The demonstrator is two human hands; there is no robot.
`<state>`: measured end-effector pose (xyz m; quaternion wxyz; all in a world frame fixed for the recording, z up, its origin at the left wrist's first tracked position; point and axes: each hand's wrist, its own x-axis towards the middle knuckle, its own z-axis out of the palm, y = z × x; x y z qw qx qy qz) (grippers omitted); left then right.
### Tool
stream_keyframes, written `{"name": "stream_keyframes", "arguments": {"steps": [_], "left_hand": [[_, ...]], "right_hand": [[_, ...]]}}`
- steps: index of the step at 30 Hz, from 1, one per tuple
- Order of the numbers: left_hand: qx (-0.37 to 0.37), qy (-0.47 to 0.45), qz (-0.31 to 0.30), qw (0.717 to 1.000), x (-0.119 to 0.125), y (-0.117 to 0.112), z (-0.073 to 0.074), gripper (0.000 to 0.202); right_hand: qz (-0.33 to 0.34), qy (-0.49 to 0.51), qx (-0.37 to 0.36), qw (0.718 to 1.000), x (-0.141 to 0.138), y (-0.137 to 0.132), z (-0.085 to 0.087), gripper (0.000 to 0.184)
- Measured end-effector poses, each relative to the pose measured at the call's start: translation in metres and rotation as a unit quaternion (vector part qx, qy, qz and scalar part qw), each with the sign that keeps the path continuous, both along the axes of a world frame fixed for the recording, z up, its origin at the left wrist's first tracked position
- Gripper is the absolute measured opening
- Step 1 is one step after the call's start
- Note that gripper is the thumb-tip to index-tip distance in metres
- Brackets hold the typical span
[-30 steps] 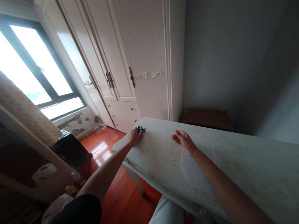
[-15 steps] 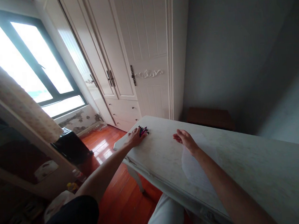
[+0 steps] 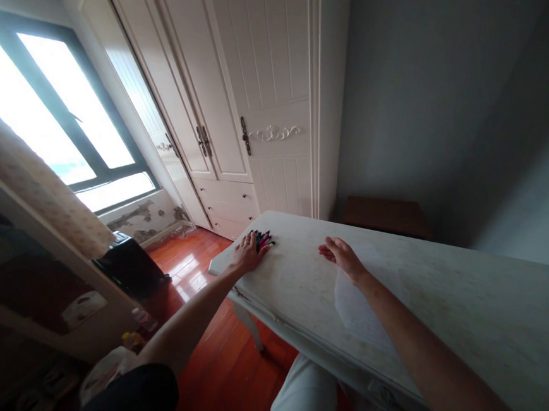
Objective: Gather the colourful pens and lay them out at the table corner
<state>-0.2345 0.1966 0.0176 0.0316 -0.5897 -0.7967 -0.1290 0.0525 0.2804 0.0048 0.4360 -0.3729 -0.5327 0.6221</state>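
Through the head camera I look down into a room. Ahead stands a tall white wardrobe (image 3: 266,105) with drawers along its base, and to its left is a bright window (image 3: 53,109) with dark frames. A grey wall (image 3: 427,92) fills the right side, and a red wood floor (image 3: 206,299) runs below. A long white table (image 3: 434,307) with a mottled top crosses the view in front of me, and a brown stool (image 3: 384,217) sits just past its far end. A black case (image 3: 130,267) stands on the floor to the table's left. A pale translucent sheet (image 3: 363,306) lies flat on the tabletop. My right hand (image 3: 342,257) is open, palm down, with the fingers loosely curved, at the sheet's far edge. My left hand (image 3: 248,255) lies palm down near the table's far corner, its fingertips touching a small bundle (image 3: 262,239) of pink, teal and dark pieces. The bundle is too small to identify, and I cannot tell whether that hand grips it. The two hands are well apart.
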Motion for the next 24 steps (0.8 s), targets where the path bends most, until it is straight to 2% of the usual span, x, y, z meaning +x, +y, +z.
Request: {"name": "stream_keyframes", "arguments": {"steps": [8,24], "left_hand": [[-0.024,-0.014,0.000,1.000,-0.005,0.006,-0.002,0.084],[0.000,-0.017,-0.009,1.000,-0.011,0.008,-0.010,0.086]], "right_hand": [[0.003,-0.011,0.021,1.000,0.000,0.000,-0.001,0.038],[0.002,-0.011,0.032,0.999,0.001,-0.004,0.000,0.036]]}}
